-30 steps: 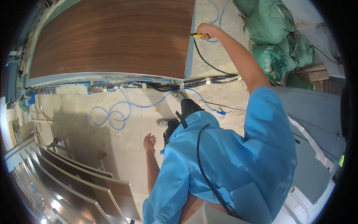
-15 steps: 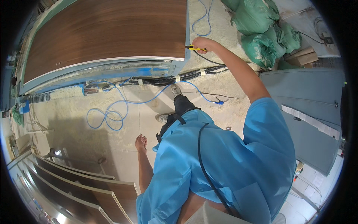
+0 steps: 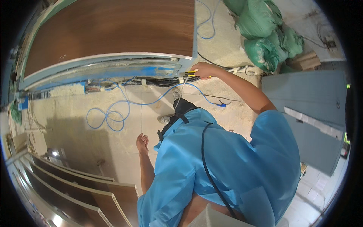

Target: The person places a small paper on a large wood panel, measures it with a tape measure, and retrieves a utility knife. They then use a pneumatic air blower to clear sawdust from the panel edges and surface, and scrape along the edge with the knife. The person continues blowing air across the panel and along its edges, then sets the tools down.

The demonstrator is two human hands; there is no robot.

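My right hand (image 3: 204, 70) is wrapped round a slim yellow-and-black hand tool (image 3: 191, 73). Its tip points left, just below the near right corner of a large brown wood-grain panel (image 3: 113, 32); the tool's exact kind is unclear. A thin pale strip (image 3: 182, 89) appears to hang down from around that tip. The panel lies on a grey-blue machine bed (image 3: 124, 70) and has a white near edge. Off to the lower left, my left hand (image 3: 142, 143) hangs beside my body with its fingers loosely bent and apart, holding nothing.
A blue air hose (image 3: 124, 101) loops over the dusty floor to a blue nozzle (image 3: 222, 104). Black cables (image 3: 162, 82) run along the machine's foot. Brown panels (image 3: 87, 193) stand on edge at lower left. Green sacks (image 3: 261, 49) and a grey cabinet (image 3: 306, 94) are on the right.
My right hand has come down toward me with the tool, away from the panel's right edge to below its corner. The left hand has barely shifted.
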